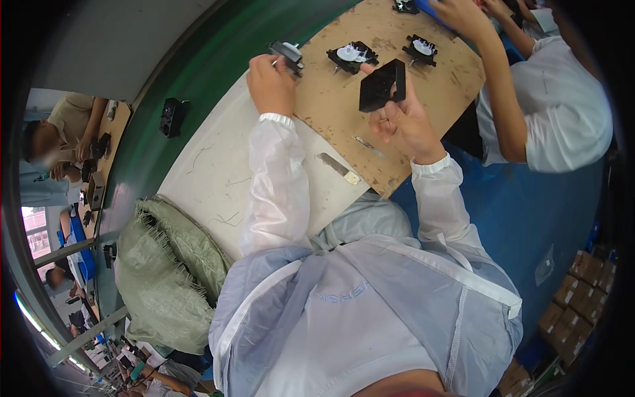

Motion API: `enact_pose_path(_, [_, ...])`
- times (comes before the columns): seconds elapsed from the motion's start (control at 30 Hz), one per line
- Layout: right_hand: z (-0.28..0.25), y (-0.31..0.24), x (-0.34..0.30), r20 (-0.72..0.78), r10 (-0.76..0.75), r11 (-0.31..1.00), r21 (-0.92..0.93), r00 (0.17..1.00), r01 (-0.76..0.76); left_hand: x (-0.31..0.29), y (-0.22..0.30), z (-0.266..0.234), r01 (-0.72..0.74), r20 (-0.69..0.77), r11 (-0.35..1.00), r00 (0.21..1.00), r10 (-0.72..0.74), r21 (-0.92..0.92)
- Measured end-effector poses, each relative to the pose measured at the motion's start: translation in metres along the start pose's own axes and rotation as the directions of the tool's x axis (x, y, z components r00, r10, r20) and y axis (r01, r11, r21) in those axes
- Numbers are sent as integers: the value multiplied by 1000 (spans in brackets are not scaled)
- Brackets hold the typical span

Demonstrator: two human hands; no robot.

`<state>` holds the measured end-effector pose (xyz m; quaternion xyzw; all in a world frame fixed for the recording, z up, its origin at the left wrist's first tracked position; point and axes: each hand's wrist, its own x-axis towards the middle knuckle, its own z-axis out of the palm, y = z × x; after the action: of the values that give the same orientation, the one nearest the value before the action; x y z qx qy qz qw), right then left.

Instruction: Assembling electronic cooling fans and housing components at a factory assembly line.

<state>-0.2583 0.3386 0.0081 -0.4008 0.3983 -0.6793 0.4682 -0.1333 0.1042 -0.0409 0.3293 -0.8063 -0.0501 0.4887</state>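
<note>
- At the far edge of the work surface, the left hand (pixel 271 91) grips a dark assembly (pixel 290 58) with a pale upper part; fingers and thumb are closed on its near side.
- Right of it, the right hand (pixel 417 127) grips a black housing (pixel 378 91), raised above the brown board (pixel 324 109). Thumb at the near edge and fingers behind presumably steady it while leaving one broad face exposed.
- Beyond the housing, a white-topped assembly (pixel 354 55) and a second white-topped assembly (pixel 421 49) sit apart on the board, probably to keep each within reach and unobstructed.
- Nearer, a flat blade (pixel 337 167) with a pale handle lies on the white sheet (pixel 218 165), apart from both hands; the sheet likely protects the surface.
- Far left, a black unit (pixel 172 118) rests on the green belt (pixel 142 165).
- Hidden: the left fingers cover part of the dark assembly; whether it touches the surface below cannot be determined. The housing conceals some right fingers, and its dark interior detail is indistinct.
- Cut off: another assembly (pixel 405 6) at the far edge; beside it, a co-worker's arm (pixel 499 86) enters from the right.
</note>
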Motion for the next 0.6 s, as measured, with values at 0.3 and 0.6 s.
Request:
enact_pose_path(0.3, [43, 7, 45, 68, -151, 861, 500, 986, 97, 30, 36, -110, 340, -83, 643, 841, -534, -686])
enact_pose_path(0.6, [122, 29, 94, 6, -604, 796, -51, 797, 603, 32, 50, -141, 382, -50, 689, 854, -518, -616])
